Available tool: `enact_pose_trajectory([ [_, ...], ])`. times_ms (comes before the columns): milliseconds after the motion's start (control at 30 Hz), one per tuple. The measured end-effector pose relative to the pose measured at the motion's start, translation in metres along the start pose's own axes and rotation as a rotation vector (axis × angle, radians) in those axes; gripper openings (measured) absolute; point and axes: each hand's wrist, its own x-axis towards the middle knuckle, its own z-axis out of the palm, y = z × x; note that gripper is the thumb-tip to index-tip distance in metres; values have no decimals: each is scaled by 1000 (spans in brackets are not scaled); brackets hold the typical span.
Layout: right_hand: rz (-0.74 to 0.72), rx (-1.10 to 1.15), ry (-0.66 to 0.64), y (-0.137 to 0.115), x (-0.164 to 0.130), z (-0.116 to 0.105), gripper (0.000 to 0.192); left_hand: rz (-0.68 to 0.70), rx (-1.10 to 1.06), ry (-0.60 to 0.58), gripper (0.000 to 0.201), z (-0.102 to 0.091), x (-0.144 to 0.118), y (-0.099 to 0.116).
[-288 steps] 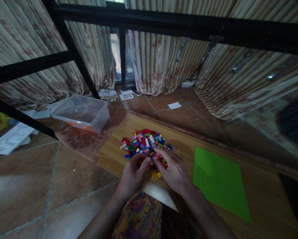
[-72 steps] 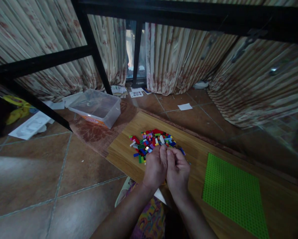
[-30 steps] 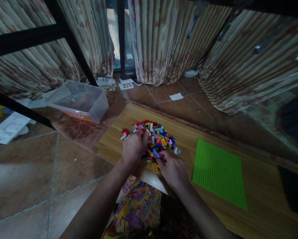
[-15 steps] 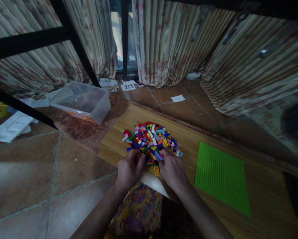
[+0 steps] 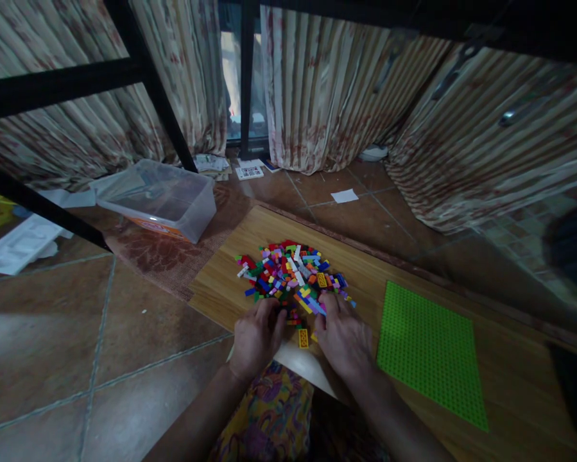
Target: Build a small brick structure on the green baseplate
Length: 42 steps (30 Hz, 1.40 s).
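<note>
A heap of small bricks (image 5: 291, 276) in many colours, too many to count, lies on the wooden counter (image 5: 365, 276). One yellow brick (image 5: 303, 338) sits apart between the hands. Left hand (image 5: 257, 337) and right hand (image 5: 344, 333) rest at the heap's near edge, fingers curled; whether either grip holds anything cannot be told. One green baseplate (image 5: 430, 353) lies to the right; one clear tub (image 5: 158, 206) stands on the floor.

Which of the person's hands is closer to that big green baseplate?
Right. The right hand rests at the brick pile's near edge, just left of the green baseplate; the left hand lies farther left, beyond the right one.

Clear plastic bin (image 5: 159, 204) near striped curtains (image 5: 317, 83), left of the green baseplate (image 5: 430, 350).
</note>
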Motion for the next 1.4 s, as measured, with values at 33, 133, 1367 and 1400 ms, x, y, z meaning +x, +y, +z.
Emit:
enact_pose_trajectory([
  [33, -13, 0, 12, 2, 0, 1, 22, 4, 4, 5, 15, 1, 0, 0],
  [133, -49, 19, 46, 5, 2, 4, 21, 5, 17, 6, 12, 2, 1, 2],
  [1367, 87, 648, -8, -2, -6, -11, 6, 114, -109, -6, 13, 15, 29, 28],
  [1400, 94, 658, -15, -3, -5, -11, 6, 109, -107, -8, 13, 15, 30, 28],
])
